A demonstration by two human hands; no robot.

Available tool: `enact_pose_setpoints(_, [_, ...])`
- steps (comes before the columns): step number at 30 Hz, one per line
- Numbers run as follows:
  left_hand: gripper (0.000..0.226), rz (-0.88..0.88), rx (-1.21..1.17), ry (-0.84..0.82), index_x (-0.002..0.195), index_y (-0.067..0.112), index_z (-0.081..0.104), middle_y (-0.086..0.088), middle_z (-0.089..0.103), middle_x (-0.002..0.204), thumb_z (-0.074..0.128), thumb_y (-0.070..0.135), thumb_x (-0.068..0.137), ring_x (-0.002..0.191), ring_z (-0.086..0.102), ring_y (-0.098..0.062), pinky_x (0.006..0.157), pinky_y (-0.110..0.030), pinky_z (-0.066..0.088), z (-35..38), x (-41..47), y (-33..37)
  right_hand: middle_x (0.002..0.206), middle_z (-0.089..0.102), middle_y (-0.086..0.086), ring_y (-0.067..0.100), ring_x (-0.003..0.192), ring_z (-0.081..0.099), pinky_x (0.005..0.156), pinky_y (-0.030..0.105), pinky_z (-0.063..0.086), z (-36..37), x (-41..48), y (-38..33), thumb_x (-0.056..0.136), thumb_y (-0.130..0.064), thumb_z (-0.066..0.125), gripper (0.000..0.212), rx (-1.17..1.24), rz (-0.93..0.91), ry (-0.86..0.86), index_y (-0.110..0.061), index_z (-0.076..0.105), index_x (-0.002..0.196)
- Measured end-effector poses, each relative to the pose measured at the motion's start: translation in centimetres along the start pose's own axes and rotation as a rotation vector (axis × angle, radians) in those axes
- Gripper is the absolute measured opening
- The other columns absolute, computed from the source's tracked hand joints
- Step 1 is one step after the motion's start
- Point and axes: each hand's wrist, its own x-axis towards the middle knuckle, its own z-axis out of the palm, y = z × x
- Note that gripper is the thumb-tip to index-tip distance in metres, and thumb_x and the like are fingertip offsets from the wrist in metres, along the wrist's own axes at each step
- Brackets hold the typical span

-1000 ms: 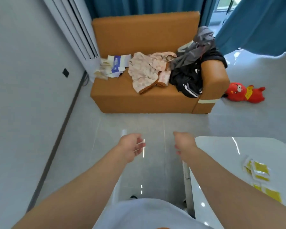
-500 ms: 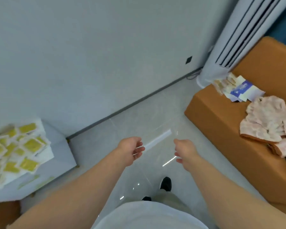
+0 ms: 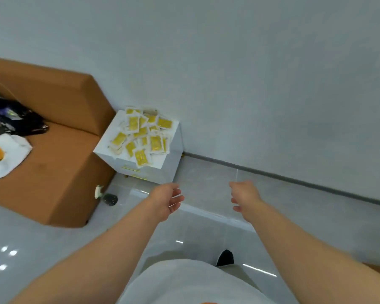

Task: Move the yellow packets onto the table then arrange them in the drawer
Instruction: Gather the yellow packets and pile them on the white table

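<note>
A heap of several yellow packets with white borders lies on top of a small white cabinet against the wall, beside an orange sofa. Both arms reach out over the floor in front of it. My left hand hovers just below the cabinet's front, fingers loosely curled and apart, holding nothing. My right hand is further right over the bare floor, also empty with fingers apart. The table and the drawer's inside are out of view.
The orange sofa fills the left, with dark clothes and a white cloth on it. A small dark object lies on the floor by the sofa's corner. A grey wall runs behind, glossy floor tiles lie to the right.
The view has swung left: the cabinet with packets moved from the far left toward the middle, and another orange sofa came into view. Both hands stay empty, held out in front.
</note>
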Motion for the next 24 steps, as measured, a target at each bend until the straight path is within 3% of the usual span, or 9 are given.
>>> enact_pose_setpoints(3, [0.006, -0.018, -0.136, 0.095, 0.100, 0.013, 0.061, -0.002, 0.065, 0.093, 0.058, 0.018, 0.099, 0.075, 0.066, -0.017, 0.061, -0.027, 0.048, -2.3, 1.2, 1.6, 0.109, 0.061, 0.014, 0.032, 0.102, 0.062, 0.082, 0.043, 0.055, 3.3, 1.5, -3.3, 0.100, -0.024, 0.054, 0.028, -0.057, 0.013, -0.093, -0.003, 0.056, 0.117])
enact_pose_setpoints(7, [0.008, -0.036, -0.244, 0.179, 0.100, 0.013, 0.063, -0.004, 0.066, 0.096, 0.057, 0.017, 0.100, 0.079, 0.067, -0.019, 0.066, -0.029, 0.050, -5.6, 3.3, 4.0, 0.096, 0.058, 0.010, 0.031, 0.097, 0.061, 0.081, 0.042, 0.055, 7.9, 2.9, -6.9, 0.100, -0.021, 0.053, 0.025, -0.163, -0.002, -0.176, -0.003, 0.060, 0.116])
enact_pose_setpoints(11, [0.012, -0.036, -0.277, 0.220, 0.108, 0.012, 0.063, -0.004, 0.067, 0.099, 0.060, 0.018, 0.099, 0.081, 0.069, -0.019, 0.062, -0.029, 0.052, -8.8, 7.2, 7.4, 0.100, 0.058, 0.011, 0.035, 0.108, 0.063, 0.088, 0.045, 0.056, 12.7, 5.4, -10.6, 0.100, -0.022, 0.052, 0.016, -0.223, 0.006, -0.170, -0.009, 0.055, 0.109])
enact_pose_setpoints(15, [0.012, -0.057, -0.220, 0.221, 0.105, 0.011, 0.063, -0.004, 0.066, 0.095, 0.062, 0.020, 0.098, 0.078, 0.068, -0.018, 0.059, -0.028, 0.051, -12.2, 11.9, 11.5, 0.112, 0.060, 0.012, 0.032, 0.107, 0.062, 0.083, 0.042, 0.055, 18.4, 7.5, -14.2, 0.101, -0.027, 0.054, 0.037, -0.201, 0.046, -0.149, -0.011, 0.053, 0.134])
enact_pose_setpoints(17, [0.010, -0.077, -0.186, 0.220, 0.100, 0.011, 0.063, -0.003, 0.065, 0.092, 0.062, 0.020, 0.098, 0.076, 0.067, -0.017, 0.059, -0.028, 0.050, -13.9, 14.4, 13.8, 0.118, 0.060, 0.012, 0.032, 0.111, 0.061, 0.078, 0.040, 0.054, 21.4, 8.3, -16.2, 0.101, -0.028, 0.054, 0.038, -0.190, 0.082, -0.148, -0.012, 0.052, 0.137])
enact_pose_setpoints(21, [0.009, -0.081, -0.134, 0.231, 0.096, 0.010, 0.063, -0.004, 0.064, 0.091, 0.061, 0.018, 0.098, 0.076, 0.066, -0.018, 0.058, -0.028, 0.049, -15.9, 18.3, 17.6, 0.111, 0.059, 0.013, 0.033, 0.113, 0.060, 0.067, 0.035, 0.050, 24.9, 10.2, -19.2, 0.100, -0.027, 0.055, 0.031, -0.179, 0.106, -0.153, -0.010, 0.056, 0.126])
enact_pose_setpoints(24, [0.010, -0.115, -0.102, 0.230, 0.100, 0.010, 0.064, -0.003, 0.065, 0.092, 0.064, 0.019, 0.098, 0.075, 0.066, -0.017, 0.056, -0.028, 0.049, -16.3, 20.8, 19.9, 0.093, 0.056, 0.008, 0.033, 0.109, 0.062, 0.074, 0.038, 0.053, 26.2, 11.6, -21.4, 0.101, -0.027, 0.055, 0.017, -0.230, 0.149, -0.147, -0.010, 0.057, 0.103])
